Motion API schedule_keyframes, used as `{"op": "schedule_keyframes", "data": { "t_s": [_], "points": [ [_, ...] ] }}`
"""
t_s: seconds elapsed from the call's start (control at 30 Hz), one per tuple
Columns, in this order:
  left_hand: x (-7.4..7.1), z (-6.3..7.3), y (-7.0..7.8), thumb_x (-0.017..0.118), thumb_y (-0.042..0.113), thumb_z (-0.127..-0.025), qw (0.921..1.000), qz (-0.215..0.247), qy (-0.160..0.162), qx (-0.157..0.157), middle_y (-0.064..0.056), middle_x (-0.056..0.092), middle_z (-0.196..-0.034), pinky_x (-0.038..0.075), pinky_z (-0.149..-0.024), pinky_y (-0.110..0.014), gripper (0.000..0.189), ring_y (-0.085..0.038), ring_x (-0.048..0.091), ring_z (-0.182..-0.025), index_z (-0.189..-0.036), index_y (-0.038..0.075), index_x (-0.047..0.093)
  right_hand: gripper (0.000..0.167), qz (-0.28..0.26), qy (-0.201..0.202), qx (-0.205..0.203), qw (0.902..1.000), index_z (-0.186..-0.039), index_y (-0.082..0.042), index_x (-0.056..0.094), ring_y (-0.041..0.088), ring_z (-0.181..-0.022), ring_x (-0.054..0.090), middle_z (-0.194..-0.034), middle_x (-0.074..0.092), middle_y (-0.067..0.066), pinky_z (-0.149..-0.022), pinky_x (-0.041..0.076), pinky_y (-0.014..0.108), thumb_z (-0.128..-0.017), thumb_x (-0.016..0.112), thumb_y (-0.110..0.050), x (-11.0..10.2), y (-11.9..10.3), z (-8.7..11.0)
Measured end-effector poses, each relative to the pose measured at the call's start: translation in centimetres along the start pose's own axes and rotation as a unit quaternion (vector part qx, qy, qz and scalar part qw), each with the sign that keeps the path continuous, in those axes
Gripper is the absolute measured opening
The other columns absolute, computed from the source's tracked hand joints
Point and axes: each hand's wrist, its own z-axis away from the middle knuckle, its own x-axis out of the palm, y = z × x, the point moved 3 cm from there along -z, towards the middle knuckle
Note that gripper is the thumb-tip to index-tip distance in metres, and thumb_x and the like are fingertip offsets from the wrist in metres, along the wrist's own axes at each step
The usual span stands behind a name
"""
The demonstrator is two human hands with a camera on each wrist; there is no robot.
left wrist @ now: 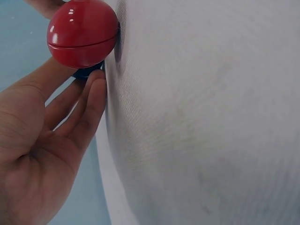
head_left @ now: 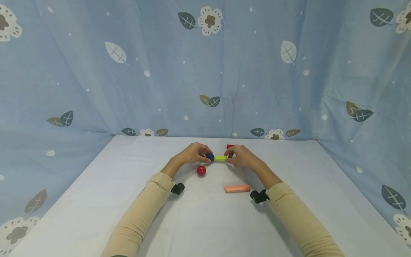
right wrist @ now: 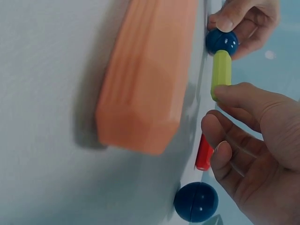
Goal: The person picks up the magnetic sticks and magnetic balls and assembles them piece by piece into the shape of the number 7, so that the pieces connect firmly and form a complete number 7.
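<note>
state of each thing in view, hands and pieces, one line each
left hand: pinches the blue ball
right hand: pinches the green stick
blue ball: joined to the green stick's end
green stick: held level
red ball: loose on table
orange stick: lying flat
second blue ball: loose
red stick: lying behind right hand

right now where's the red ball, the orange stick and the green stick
red ball (head_left: 201,170), head view, middle of the ball
orange stick (head_left: 237,189), head view, middle of its length
green stick (right wrist: 221,71), right wrist view, middle of its side

A dark blue ball (head_left: 210,157), yellow-green stick (head_left: 220,158), red ball (head_left: 201,170) and orange stick (head_left: 237,189) on a white worktop (head_left: 96,200); blue backdrop (head_left: 160,53) printed with leaves and flowers.
</note>
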Motion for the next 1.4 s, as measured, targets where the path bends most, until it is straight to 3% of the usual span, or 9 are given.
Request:
{"op": "schedule_keyframes", "data": {
  "t_s": [0.23,0.47,0.97,1.2,1.4],
  "points": [
    [0.1,0.0,0.1,0.077,0.022,-0.085,1.0000,0.003,-0.001,-0.005,-0.002,0.072,-0.114,0.054,-0.096,-0.034,0.035,-0.016,0.068,-0.107,-0.118,0.014,0.070,0.029,0.008,0.007,-0.008,0.9999,-0.118,-0.007,0.070,0.011,-0.070,0.062,-0.103,0.072,0.008,-0.069,0.053,0.023,-0.090,0.070,-0.017,-0.4,0.4,0.6],
    [0.0,0.1,0.1,0.077,0.022,-0.085,0.9999,0.003,-0.001,-0.011,-0.002,0.072,-0.115,0.054,-0.097,-0.033,0.035,-0.017,0.067,-0.109,-0.118,0.015,0.070,0.031,0.003,0.016,-0.004,0.9999,-0.119,-0.006,0.069,0.019,-0.081,0.062,-0.104,0.070,0.009,-0.066,0.053,0.023,-0.090,0.071,-0.017,-1.1,0.6,1.7],
    [0.1,-0.1,-0.1,0.077,0.022,-0.085,0.9998,0.012,-0.002,-0.016,-0.002,0.072,-0.115,0.054,-0.098,-0.034,0.035,-0.017,0.067,-0.109,-0.119,0.015,0.069,0.030,0.004,0.055,-0.028,0.9981,-0.117,-0.004,0.068,0.023,-0.089,0.063,-0.102,0.070,0.009,-0.080,0.058,0.034,-0.090,0.070,-0.016,-1.8,2.5,3.4],
    [0.1,0.1,-0.2,0.078,0.022,-0.085,0.9997,0.021,0.000,-0.016,-0.004,0.071,-0.117,0.053,-0.099,-0.035,0.036,-0.019,0.066,-0.112,-0.119,0.015,0.069,0.031,-0.009,0.071,-0.019,0.9972,-0.118,-0.005,0.068,0.023,-0.095,0.063,-0.105,0.070,0.009,-0.086,0.057,0.037,-0.090,0.070,-0.017,-2.2,2.8,3.9],
    [0.2,0.0,-0.2,0.078,0.021,-0.085,0.9997,0.022,0.003,-0.012,-0.004,0.071,-0.116,0.054,-0.098,-0.034,0.035,-0.019,0.067,-0.110,-0.118,0.015,0.069,0.030,-0.020,0.081,-0.027,0.9962,-0.118,-0.003,0.068,0.026,-0.097,0.063,-0.111,0.070,0.015,-0.087,0.056,0.041,-0.090,0.069,-0.014,-2.5,3.3,4.4]
  ]
}}
